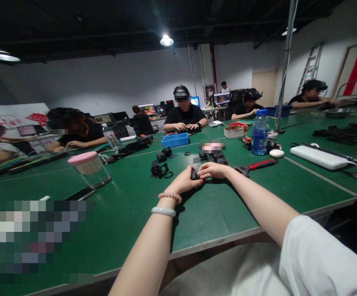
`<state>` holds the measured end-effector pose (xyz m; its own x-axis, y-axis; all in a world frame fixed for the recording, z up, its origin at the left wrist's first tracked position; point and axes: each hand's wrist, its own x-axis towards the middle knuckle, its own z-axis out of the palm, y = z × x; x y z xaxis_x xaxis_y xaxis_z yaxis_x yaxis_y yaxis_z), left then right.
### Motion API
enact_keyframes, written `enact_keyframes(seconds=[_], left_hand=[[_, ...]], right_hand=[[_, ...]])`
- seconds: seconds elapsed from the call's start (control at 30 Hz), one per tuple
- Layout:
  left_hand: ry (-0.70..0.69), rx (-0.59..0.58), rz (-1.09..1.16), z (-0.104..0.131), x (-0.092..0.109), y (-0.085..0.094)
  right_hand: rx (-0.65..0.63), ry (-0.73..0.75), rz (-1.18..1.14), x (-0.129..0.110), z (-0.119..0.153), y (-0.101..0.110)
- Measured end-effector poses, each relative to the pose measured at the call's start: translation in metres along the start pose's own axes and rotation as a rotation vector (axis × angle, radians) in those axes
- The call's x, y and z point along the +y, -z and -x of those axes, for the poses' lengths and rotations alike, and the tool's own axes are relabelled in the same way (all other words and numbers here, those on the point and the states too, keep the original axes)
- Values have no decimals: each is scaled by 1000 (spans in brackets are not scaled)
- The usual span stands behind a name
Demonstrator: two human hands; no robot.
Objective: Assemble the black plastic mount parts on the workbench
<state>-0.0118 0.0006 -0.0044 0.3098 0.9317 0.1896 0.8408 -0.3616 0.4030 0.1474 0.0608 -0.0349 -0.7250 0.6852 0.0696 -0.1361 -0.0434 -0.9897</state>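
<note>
Both my hands meet over the green table [221, 213], closed around a small black part [195, 175] whose kind I cannot make out. My left hand [185, 179] grips it from the left, with the thumb and fingers round it. From the right, the bent fingers of my right hand [212, 170] press on the same part. Just beyond my left hand lie several black parts [156, 169], some round, and a black ring [168, 174]. More black parts [220, 158] lie behind my right hand. An adjustable wrench [261, 165] with a red and black handle rests to its right.
A blue bin [175, 140] stands ahead, with a blue bottle [260, 133] to the right. A white power bank or case [318, 157] lies farther right. On the left stands a pink-lidded clear cup [87, 166]. Several people sit around the table; one person [184, 115] works opposite.
</note>
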Motion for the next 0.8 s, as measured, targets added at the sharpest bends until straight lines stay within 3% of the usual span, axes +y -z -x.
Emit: enact_keyframes(seconds=[0.4, 0.8], left_hand=[[9, -11, -6, 1, 6, 2], [-13, -13, -2, -1, 1, 0]], right_hand=[[-46, 49, -3, -5, 7, -1], [-1, 34, -6, -4, 4, -3]])
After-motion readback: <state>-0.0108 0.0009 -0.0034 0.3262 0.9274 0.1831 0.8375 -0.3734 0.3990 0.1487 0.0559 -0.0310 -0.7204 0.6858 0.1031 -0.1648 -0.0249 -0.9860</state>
